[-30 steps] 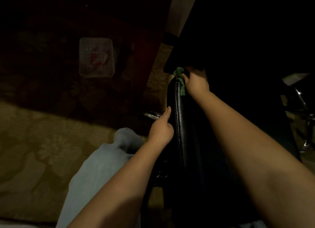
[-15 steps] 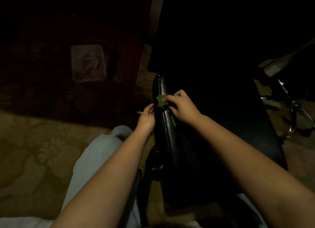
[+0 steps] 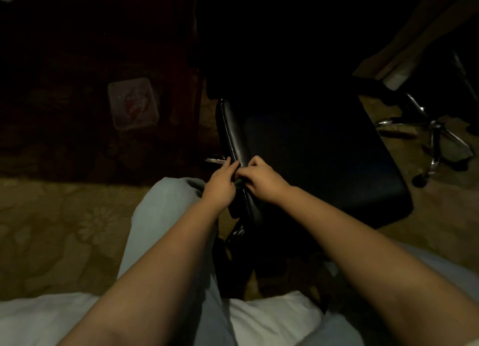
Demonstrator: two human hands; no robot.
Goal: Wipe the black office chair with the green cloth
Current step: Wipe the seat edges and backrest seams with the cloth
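The black office chair [image 3: 318, 159] lies in front of me in dim light, its glossy padded left edge running toward me. My right hand [image 3: 261, 181] is closed over the green cloth [image 3: 238, 182] on that edge, near its close end; only a small green sliver shows between my hands. My left hand [image 3: 220, 185] presses against the outer side of the same edge, fingers touching the chair right beside the cloth.
A second chair's chrome star base [image 3: 435, 136] with casters stands at the right. A dark red patterned rug [image 3: 77, 138] with a pale square object [image 3: 133, 103] on it lies at the left. My light trouser legs [image 3: 166, 216] fill the foreground over tan carpet.
My right hand has slid the cloth along the chair's edge toward me, from the far end to the near end. My left hand stayed on the edge's side and now meets the right.
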